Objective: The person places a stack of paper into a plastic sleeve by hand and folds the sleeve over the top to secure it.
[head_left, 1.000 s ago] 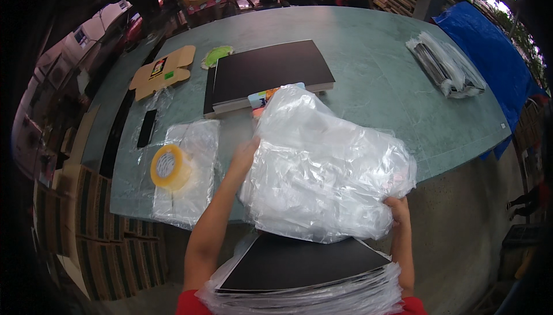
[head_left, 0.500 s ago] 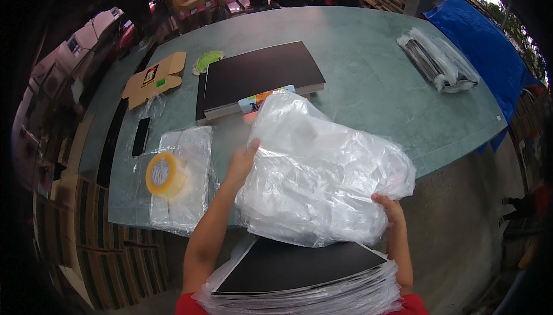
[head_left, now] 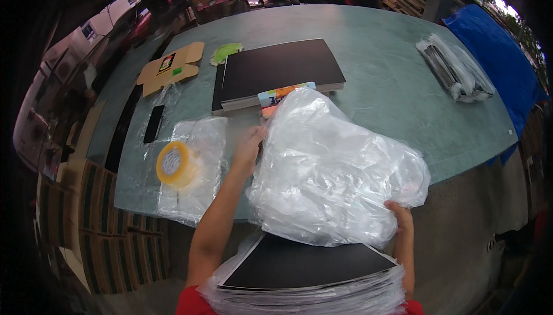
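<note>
A large crumpled clear plastic bag [head_left: 340, 171] spreads over the table's near edge in front of me. My right hand [head_left: 401, 217] grips its lower right corner, thumb on top and the other fingers hidden beneath. At the bag's left edge, my left hand [head_left: 249, 148] has its fingers closed together against the film; the fingertips are partly hidden. Below the bag, close to my body, rests a stack of black sheets [head_left: 305, 262] in clear plastic sleeves. Just beyond the bag lies a thick stack of black boards [head_left: 282, 72], with a small colourful packet [head_left: 282, 93] at its near edge.
On the green table [head_left: 380, 44] lie a tape roll [head_left: 173, 164] on flat clear plastic [head_left: 201, 185], a black phone-like slab [head_left: 154, 123], an unfolded cardboard box [head_left: 171, 70], a green cloth-like item [head_left: 226, 53] and a plastic-wrapped bundle [head_left: 455, 68]. Pallets [head_left: 115, 200] stand at left.
The view has swung a little, so the table and its things sit farther right. My left hand has slid slightly up along the bag's left edge. The right hand keeps its grip.
</note>
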Available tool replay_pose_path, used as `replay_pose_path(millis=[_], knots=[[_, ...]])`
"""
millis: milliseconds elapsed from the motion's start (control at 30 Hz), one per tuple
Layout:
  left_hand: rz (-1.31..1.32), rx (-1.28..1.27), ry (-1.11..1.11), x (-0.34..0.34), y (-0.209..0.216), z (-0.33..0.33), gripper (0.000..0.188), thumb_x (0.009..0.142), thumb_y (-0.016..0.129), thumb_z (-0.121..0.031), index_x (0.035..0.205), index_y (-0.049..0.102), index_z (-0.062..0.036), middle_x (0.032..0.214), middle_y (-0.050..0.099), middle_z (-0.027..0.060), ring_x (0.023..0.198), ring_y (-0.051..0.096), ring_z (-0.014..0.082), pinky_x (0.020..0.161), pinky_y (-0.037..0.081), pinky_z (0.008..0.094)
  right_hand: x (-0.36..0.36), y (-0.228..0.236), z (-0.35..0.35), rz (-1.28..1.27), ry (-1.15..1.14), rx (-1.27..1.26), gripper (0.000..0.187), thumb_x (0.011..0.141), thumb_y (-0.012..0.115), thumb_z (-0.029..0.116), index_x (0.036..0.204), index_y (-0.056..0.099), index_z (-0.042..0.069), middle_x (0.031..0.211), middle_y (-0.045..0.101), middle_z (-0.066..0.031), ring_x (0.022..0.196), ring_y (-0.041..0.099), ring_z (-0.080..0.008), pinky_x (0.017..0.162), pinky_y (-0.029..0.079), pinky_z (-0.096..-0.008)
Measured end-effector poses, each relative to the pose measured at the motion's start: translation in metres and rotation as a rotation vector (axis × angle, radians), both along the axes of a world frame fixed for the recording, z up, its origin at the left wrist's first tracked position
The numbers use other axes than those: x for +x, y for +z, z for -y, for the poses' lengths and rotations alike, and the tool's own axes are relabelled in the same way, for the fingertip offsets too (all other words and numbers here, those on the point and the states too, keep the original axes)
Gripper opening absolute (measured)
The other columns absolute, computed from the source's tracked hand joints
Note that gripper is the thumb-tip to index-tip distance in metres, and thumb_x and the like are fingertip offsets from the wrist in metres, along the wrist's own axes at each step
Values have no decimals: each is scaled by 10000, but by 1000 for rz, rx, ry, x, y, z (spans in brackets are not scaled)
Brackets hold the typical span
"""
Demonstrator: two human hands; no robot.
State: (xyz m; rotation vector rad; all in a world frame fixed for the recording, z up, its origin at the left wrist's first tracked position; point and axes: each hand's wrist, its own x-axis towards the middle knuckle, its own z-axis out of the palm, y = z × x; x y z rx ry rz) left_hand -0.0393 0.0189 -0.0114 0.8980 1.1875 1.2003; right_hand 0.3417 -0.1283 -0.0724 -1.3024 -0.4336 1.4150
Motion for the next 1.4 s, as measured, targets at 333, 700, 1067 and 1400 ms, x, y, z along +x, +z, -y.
replay_pose_path(millis=[333,700,1067,1400], knots=[[-89,176,73,1,1,4,110,785,548,-137,831,561,-38,783,551,3,727,482,92,672,384,221,-6,9,-1,-70,41,17,600,575,662,25,1120,415,-17,1017,511,-129,894,527,-250,768,454,-352],[-622,548,244,2,2,-20,276,637,638,-15,867,491,-55,781,490,14,744,461,126,688,377,237,-3,13,0,32,62,-20,599,602,684,59,1132,412,-10,1043,507,-121,932,516,-237,793,442,-342],[-1236,608,-150,29,24,-51,517,626,553,-6,1126,437,-71,1084,488,121,1056,417,271,907,271,410,-5,15,4,137,90,-59,572,630,724,167,1095,454,-29,991,545,-102,888,532,-206,787,428,-298],[-821,499,-301,13,21,-45,441,599,521,125,1017,489,-13,994,502,93,966,485,215,843,370,288,-7,-22,9,932,241,418,222,799,535,243,916,554,55,861,577,-96,820,536,-235,746,411,-322]])
